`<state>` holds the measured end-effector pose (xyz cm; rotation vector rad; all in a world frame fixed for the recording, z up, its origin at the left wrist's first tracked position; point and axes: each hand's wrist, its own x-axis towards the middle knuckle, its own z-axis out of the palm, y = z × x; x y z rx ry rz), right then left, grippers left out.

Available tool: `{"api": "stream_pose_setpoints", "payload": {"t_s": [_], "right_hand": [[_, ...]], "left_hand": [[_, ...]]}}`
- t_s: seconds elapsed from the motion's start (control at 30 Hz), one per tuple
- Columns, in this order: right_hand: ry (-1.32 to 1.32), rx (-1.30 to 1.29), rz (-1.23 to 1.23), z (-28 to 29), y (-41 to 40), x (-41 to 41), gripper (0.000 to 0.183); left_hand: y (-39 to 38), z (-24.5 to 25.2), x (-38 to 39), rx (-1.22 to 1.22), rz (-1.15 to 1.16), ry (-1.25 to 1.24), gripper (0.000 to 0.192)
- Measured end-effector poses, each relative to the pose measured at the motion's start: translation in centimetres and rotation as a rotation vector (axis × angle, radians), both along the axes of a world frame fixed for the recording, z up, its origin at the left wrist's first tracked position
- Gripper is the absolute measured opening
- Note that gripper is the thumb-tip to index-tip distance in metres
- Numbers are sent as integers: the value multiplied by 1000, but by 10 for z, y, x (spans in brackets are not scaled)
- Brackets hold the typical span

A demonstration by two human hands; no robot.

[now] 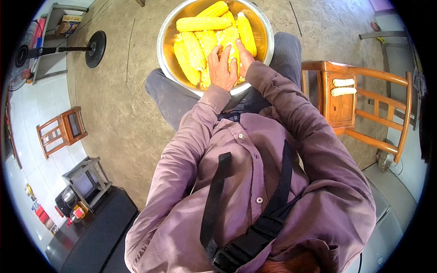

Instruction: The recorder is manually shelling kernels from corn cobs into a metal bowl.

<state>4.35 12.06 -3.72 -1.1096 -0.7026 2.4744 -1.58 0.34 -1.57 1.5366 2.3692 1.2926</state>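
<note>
A large round metal basin [164,70] rests at my lap, between my knees. Several yellow corn cobs [203,24] lie in it over loose kernels. Both hands are inside the basin near its lower right part. My left hand [222,68] and my right hand are close together here: the sleeve from the picture's left ends in the hand at the left, which is my left hand, fingers bent over a corn cob [232,37]. My right hand [244,56] lies against that cob's right side, thumb or finger extended along it. Their undersides are hidden.
Two stripped corn cobs [343,91] lie on a wooden chair [338,109] at the right. A standing fan with a round black base [96,49] is at the upper left. A small wooden chair [70,126] and a grey stool [92,177] stand at the left.
</note>
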Motion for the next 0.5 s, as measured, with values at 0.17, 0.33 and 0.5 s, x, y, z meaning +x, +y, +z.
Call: {"api": "stream_pose_setpoints", "payload": {"t_s": [0.17,0.33,0.5], "right_hand": [[-61,-36,40,19,-7,1,63],[-17,-24,9,27,-6,2,62],[-43,2,26,21,-2,4,60]], "left_hand": [[0,18,0,-107,8,50,59],[6,15,1,-165,15,123,57],[5,13,4,-120,19,143,52]]}}
